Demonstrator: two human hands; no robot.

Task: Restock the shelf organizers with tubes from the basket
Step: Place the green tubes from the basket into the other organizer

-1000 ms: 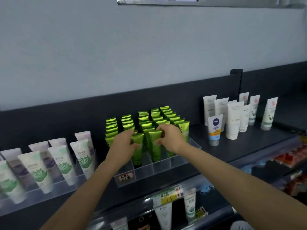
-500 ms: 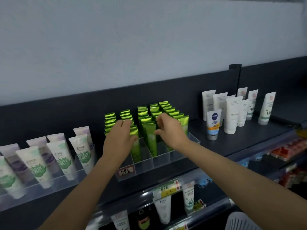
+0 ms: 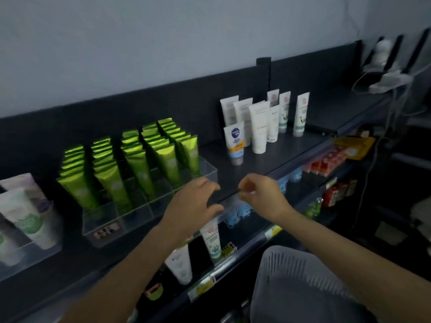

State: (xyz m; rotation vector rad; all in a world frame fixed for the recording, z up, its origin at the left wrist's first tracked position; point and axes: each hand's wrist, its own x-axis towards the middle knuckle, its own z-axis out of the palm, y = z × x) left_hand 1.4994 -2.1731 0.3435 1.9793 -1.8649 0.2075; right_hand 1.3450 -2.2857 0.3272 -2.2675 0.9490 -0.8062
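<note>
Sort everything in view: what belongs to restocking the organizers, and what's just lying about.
Job: green tubes; clear organizer holding them; white basket; second organizer of white-and-green tubes.
Lying about: loose white tubes standing on the shelf; blue-labelled tube; red packs below; white device with cables.

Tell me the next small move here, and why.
Probably lower the right hand to the basket for a tube. Both hands hold nothing: the left hand hovers with its fingers spread in front of the clear organizer, where the green tubes stand in rows. The basket's contents do not show from here.
</note>
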